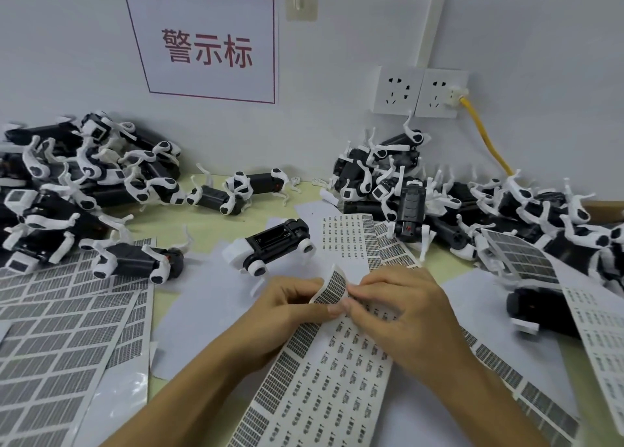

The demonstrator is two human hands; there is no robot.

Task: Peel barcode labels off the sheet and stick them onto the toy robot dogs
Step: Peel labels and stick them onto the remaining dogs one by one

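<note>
**Picking a label off the bent sheet**

I have the sheet [324,375] in both hands, low and centre over the table [209,223]. My left hand [287,306] pinches its far end and curls it up and back toward me, so the top edge stands clear of the rest. I judge the bend is there to lift a label's corner off the backing. My right hand [398,306] is closed at the fold, thumb and forefinger pinching there; whether a label is already free between them I cannot tell.

The sheet's long axis runs from the bottom of the view up toward my hands, leaning slightly right, its curled end pointing away from me.

One dog [273,247] lies just beyond my hands, on its side with the belly showing, head end toward the left, long axis slanting up to the right. That looks placed so the label can go straight on. Piles of dogs sit left [77,183] and right [472,203].
</note>
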